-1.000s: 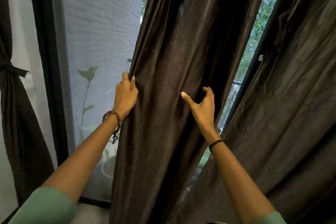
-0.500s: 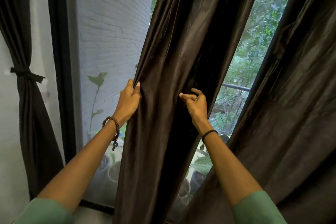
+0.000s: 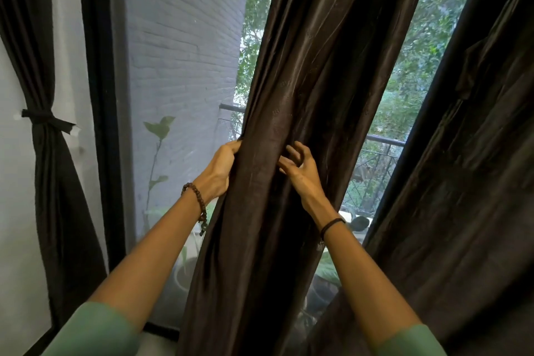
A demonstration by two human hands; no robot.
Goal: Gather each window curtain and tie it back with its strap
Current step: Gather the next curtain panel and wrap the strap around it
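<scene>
gripping curtain, left hand, right hand clamped either side; hangs upright, top leaning right.

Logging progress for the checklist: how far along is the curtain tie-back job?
Done: the left curtain is gathered and tied with its strap. In hand: the left hand grips the edge of the middle curtain while the right hand bunches its folds; no strap on it yet. Left: tying that one, then the right curtain, which hangs loose.

Gaps of bare window glass flank middle curtain; right curtain crowds one side, black window frame bounds the other.
</scene>
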